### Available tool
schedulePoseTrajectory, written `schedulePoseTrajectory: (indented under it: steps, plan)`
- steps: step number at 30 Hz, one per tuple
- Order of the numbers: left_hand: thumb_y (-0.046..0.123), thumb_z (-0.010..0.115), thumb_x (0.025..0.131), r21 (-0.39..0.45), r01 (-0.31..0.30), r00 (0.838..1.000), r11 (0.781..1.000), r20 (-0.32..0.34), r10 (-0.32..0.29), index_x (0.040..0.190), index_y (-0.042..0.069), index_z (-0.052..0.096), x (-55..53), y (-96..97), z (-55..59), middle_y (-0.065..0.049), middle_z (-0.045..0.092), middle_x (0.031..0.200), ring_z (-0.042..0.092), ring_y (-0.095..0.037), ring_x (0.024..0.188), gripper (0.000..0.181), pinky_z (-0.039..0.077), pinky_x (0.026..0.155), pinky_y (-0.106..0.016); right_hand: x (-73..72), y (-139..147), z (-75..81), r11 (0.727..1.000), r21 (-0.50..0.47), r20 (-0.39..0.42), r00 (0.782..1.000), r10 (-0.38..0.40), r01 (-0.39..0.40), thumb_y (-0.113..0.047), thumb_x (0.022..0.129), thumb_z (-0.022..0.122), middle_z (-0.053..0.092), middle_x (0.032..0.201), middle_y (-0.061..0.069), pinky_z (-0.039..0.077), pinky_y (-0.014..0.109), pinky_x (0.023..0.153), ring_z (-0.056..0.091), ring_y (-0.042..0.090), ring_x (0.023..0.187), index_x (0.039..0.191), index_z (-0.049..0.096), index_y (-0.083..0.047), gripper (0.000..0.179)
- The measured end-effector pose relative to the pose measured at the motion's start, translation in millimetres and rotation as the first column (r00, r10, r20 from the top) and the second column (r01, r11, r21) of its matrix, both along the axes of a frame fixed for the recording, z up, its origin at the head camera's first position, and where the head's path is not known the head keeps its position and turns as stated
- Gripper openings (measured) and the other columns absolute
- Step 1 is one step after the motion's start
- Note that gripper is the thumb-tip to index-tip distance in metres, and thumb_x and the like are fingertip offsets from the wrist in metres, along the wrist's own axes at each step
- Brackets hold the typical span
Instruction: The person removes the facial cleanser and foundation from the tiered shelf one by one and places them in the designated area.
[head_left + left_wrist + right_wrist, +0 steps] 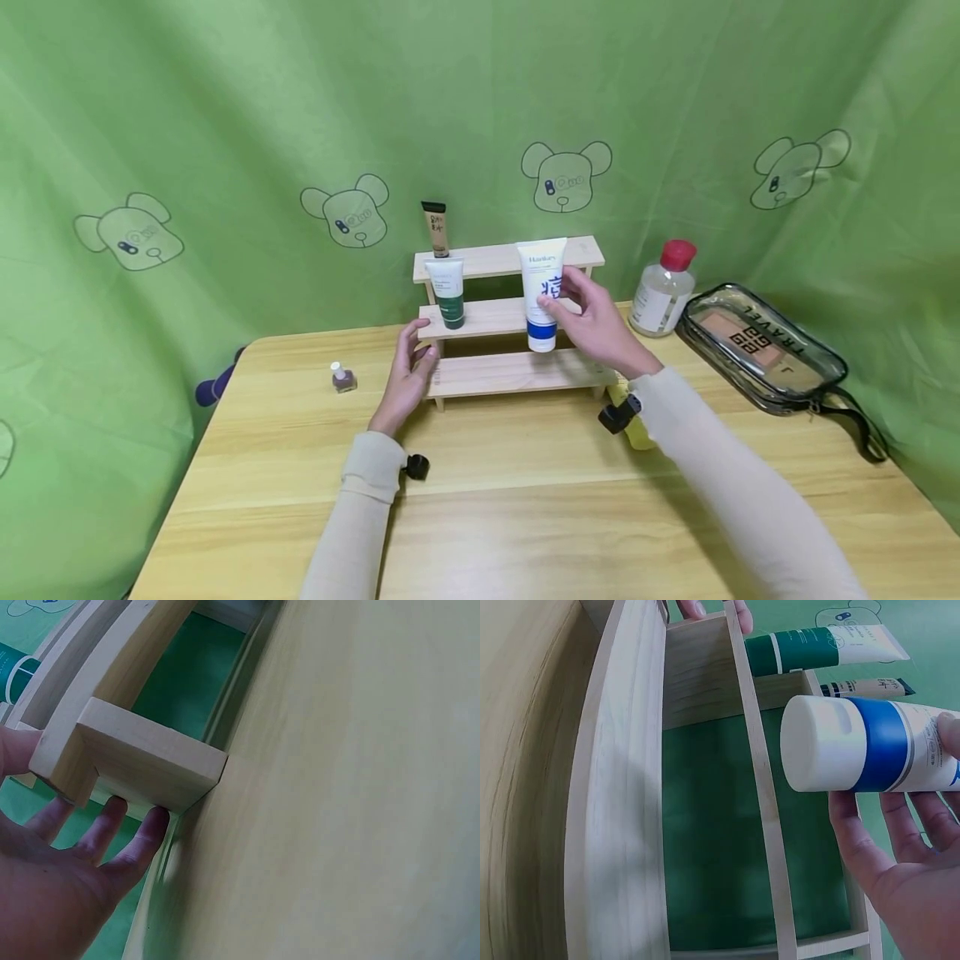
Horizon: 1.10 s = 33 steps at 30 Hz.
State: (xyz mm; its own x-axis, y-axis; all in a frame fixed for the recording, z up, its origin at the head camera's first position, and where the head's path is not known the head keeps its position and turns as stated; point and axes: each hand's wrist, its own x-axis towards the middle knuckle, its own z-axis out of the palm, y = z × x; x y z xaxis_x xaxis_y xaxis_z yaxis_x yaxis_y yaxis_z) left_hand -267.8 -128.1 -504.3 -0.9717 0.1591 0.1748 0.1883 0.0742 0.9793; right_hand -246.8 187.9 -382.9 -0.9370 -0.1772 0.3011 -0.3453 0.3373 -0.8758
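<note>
My right hand (594, 321) holds a white squeeze tube with a blue band (542, 287) upright, cap down, in front of the three-tier wooden stand (517, 372). In the right wrist view its white cap (821, 742) hangs over the steps, with fingers and thumb around the tube's body. My left hand (408, 379) grips the stand's left end; in the left wrist view the fingertips (156, 819) meet the side board. A green-and-white tube (450, 293) stands on the middle step's left. Behind it, a small beige tube with a black end (436, 229) stands on the top step.
A nail polish bottle (343, 377) stands left of the stand. To the right are a clear bottle with a red cap (663, 292) and a transparent travel pouch (765, 346). A yellow item (639, 433) lies partly hidden under my right forearm. Green curtain (480, 108) hangs behind the table.
</note>
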Motion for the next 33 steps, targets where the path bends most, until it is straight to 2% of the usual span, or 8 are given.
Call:
schedulePoseTrajectory:
  steps: [6,20,26,30,33]
  plan:
    - [0.011,0.052,0.114,0.008,0.000,1.000,1.000,0.001,0.000,0.161,0.027,0.040,-0.3,-0.4,0.5,-0.016,0.041,0.173,0.050,-0.043,0.150,0.051,0.041,0.127,-0.061,6.2,7,-0.2,1.000,0.012,-0.009,1.000,-0.016,0.016,-0.017,0.110,0.065,0.060,0.152,0.023,0.041,0.058,0.130,0.056,0.039,0.144,0.160,0.047,-0.002,0.055]
    - [0.011,0.053,0.114,-0.003,0.000,1.000,1.000,0.007,0.000,0.162,0.030,0.039,-0.2,-1.3,-0.8,-0.016,0.042,0.171,0.050,-0.044,0.150,0.053,0.042,0.127,-0.062,20.9,30,-6.7,0.997,0.042,0.026,0.998,-0.064,0.063,-0.020,0.111,0.064,0.061,0.152,0.021,0.043,0.058,0.128,0.056,0.036,0.143,0.161,0.045,-0.003,0.056]
    - [0.012,0.054,0.114,0.001,-0.002,1.000,1.000,0.003,0.002,0.162,0.030,0.039,0.5,-1.5,-1.2,-0.017,0.043,0.170,0.051,-0.043,0.149,0.053,0.043,0.126,-0.061,29.0,41,-9.1,0.995,0.050,0.041,0.995,-0.093,0.091,-0.026,0.112,0.062,0.059,0.155,0.019,0.050,0.040,0.123,0.055,0.034,0.146,0.165,0.043,-0.009,0.059]
    - [0.013,0.053,0.114,-0.002,0.000,1.000,1.000,0.005,0.000,0.162,0.031,0.040,-0.5,-1.3,-1.3,-0.016,0.044,0.169,0.050,-0.043,0.150,0.053,0.042,0.127,-0.061,34.8,47,-10.8,0.992,0.059,0.053,0.992,-0.119,0.116,-0.030,0.113,0.062,0.058,0.156,0.018,0.050,0.039,0.123,0.053,0.034,0.148,0.167,0.041,-0.011,0.061]
    - [0.013,0.053,0.114,-0.005,-0.001,1.000,1.000,0.004,0.001,0.161,0.030,0.039,-0.7,-1.0,-2.1,-0.016,0.043,0.170,0.050,-0.043,0.150,0.052,0.042,0.127,-0.061,37.5,51,-12.6,0.991,0.049,0.051,0.990,-0.129,0.127,-0.029,0.113,0.062,0.059,0.154,0.019,0.050,0.025,0.119,0.054,0.034,0.146,0.167,0.041,-0.010,0.060]
